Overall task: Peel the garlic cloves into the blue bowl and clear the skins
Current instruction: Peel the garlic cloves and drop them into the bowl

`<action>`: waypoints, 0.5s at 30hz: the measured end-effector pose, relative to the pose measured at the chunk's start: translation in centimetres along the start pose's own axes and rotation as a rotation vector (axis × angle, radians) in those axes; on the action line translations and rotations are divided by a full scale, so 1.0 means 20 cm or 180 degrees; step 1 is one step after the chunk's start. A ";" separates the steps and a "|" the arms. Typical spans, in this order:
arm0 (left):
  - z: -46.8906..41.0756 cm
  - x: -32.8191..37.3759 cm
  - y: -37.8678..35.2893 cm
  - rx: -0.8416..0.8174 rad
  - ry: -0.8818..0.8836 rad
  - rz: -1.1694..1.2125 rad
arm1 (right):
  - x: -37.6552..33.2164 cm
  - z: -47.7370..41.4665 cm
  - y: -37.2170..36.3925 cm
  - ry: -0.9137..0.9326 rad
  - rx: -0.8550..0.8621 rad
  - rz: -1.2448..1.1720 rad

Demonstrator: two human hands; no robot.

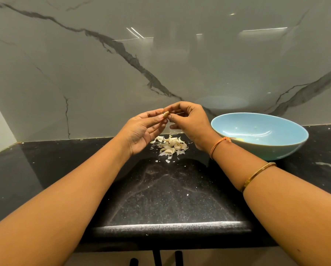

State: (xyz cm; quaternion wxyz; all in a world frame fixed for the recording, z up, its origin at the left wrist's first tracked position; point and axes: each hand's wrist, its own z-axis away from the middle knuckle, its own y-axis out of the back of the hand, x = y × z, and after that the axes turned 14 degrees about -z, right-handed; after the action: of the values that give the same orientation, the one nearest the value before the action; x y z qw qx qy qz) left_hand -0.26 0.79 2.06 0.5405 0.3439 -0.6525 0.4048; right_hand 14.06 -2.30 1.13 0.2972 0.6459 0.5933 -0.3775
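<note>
Above the black speckled stone table (170,198), both hands are pinching one small tan garlic clove (165,114). The left hand (143,131) is closing its grip on the clove's base; the right hand (189,123) is nipping the tip, its long axis running nine to three. The glossy pale-blue bowl (260,148) is sitting at three o'clock, nearer the right hand. A heap of papery white skins and cloves (170,145) is lying directly beneath.

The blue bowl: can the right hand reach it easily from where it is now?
Probably yes. The blue bowl sits on the counter just right of the right hand, nothing stands between them, though that hand and the left hand pinch a garlic clove.
</note>
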 end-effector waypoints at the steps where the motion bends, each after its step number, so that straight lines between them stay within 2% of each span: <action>1: 0.00 0.00 0.00 0.0007 0.0005 -0.0024 | 0.00 0.00 0.00 -0.0006 0.0007 0.0004; 6: 0.00 -0.01 0.00 0.0113 -0.0034 -0.0419 | -0.01 0.00 0.00 -0.0021 0.0088 -0.0073; 15: -0.01 -0.04 0.00 0.0299 -0.0503 -0.0874 | -0.03 0.00 -0.01 -0.0161 0.0162 -0.0228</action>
State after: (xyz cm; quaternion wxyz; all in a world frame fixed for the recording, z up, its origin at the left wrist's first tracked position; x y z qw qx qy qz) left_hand -0.06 1.05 1.35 0.5211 0.4855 -0.6202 0.3289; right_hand 13.92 -2.54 1.57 0.2819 0.6218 0.5985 -0.4191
